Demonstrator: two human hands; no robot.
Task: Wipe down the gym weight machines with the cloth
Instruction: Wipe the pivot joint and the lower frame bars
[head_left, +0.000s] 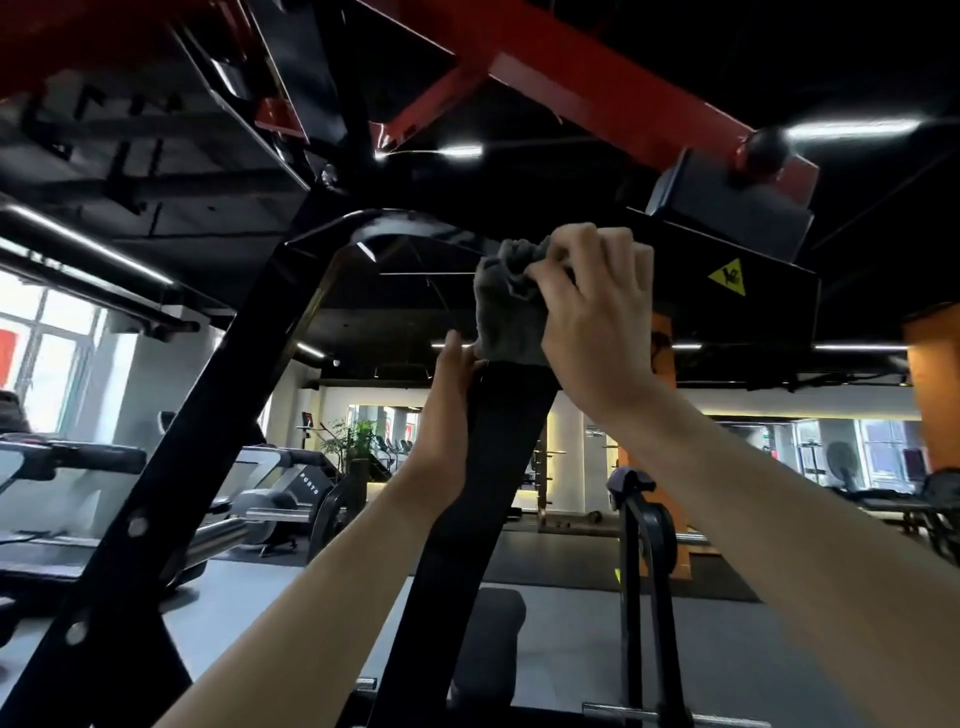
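Note:
A black weight machine frame fills the view, with a sloping black upright (498, 441) in the middle and a curved crossbar (395, 228) above it. A crumpled grey cloth (506, 312) sits on the top of that upright. My right hand (592, 312) grips the cloth and holds it against the frame near the crossbar. My left hand (449, 410) rests with straight fingers against the left edge of the upright, just below the cloth. Both forearms reach up from the bottom of the view.
Red beams (597, 104) of the machine run overhead. A yellow warning sticker (727, 278) is on the black housing to the right. A second black upright with bolts (140, 519) slopes at the left. A black seat pad (493, 618) lies below. Treadmills stand at the left.

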